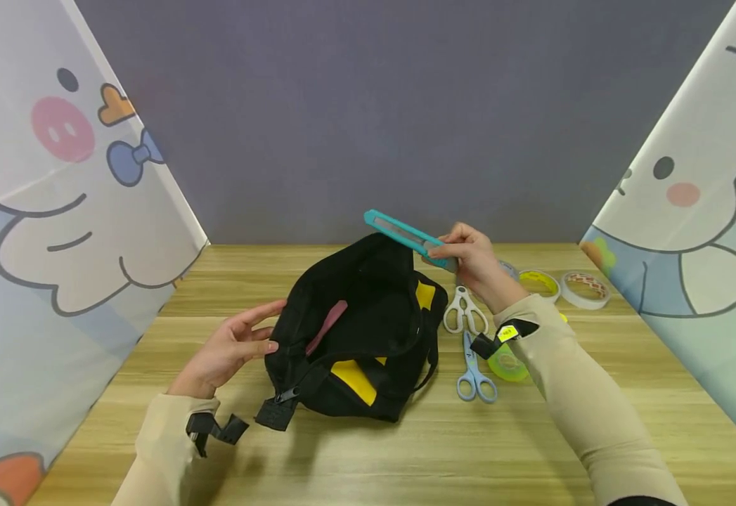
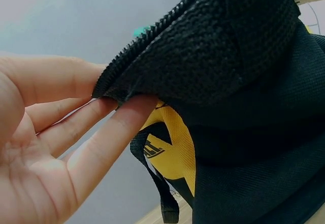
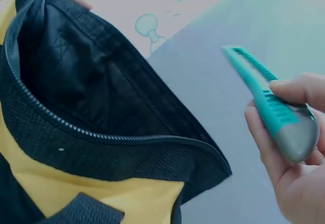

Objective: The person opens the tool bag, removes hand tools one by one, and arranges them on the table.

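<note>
A black and yellow zippered bag (image 1: 358, 379) stands on the table with its mouth open. My left hand (image 1: 231, 348) pinches its left rim; in the left wrist view the fingers (image 2: 109, 137) lie on both sides of the zipper edge (image 2: 152, 33). A long pink item (image 1: 327, 327) shows inside the bag; its kind cannot be told. Above the bag's far right rim, my right hand (image 1: 472, 260) grips a teal utility knife (image 1: 405, 234) by its grey end, the other end pointing left. In the right wrist view the thumb (image 3: 299, 89) presses on the knife (image 3: 269, 102), apart from the bag.
Right of the bag lie white-handled scissors (image 1: 465, 313) and blue scissors (image 1: 476, 376). A yellow-green tape dispenser (image 1: 508, 365) sits partly under the right sleeve. Tape rolls, one yellow inside (image 1: 540, 284) and one white (image 1: 585, 290), lie farther back. Printed panels and a grey wall (image 1: 355, 126) surround the table.
</note>
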### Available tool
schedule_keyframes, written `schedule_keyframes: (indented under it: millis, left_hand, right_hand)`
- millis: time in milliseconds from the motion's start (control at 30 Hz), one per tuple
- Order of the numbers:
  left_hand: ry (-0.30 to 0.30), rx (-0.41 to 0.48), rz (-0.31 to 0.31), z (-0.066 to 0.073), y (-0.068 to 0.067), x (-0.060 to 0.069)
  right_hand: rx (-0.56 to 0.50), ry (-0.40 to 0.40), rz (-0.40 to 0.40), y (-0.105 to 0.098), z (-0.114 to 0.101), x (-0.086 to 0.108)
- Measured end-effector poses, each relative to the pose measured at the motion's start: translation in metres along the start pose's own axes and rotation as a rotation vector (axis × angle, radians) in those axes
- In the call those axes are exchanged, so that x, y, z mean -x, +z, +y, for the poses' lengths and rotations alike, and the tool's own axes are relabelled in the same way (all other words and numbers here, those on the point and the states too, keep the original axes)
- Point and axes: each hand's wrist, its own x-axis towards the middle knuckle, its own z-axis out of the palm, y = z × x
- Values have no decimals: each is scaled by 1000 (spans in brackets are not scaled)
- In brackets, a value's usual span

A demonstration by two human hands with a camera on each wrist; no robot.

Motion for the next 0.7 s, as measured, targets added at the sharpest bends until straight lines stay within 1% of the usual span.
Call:
schedule_keyframes:
  millis: [100,267,367,500,700]
  left_hand:
    - [3,-6,3,1,0,-1]
    - [-1,-6,7,2,1,-1]
    - [6,-2,2,1,1,-1]
    - [6,-10,5,1,1,0]
    - [-3,-5,7,-1,1,3]
  right_hand:
    - [-130,-3,30,-13,-8,8]
    - [-235,12,63,-39,-22,22]
    - [-271,16,106,-55,-30,31]
    - [-274,13,149,-79,-38,42]
    - [-313,-1,118,-114,-45,56]
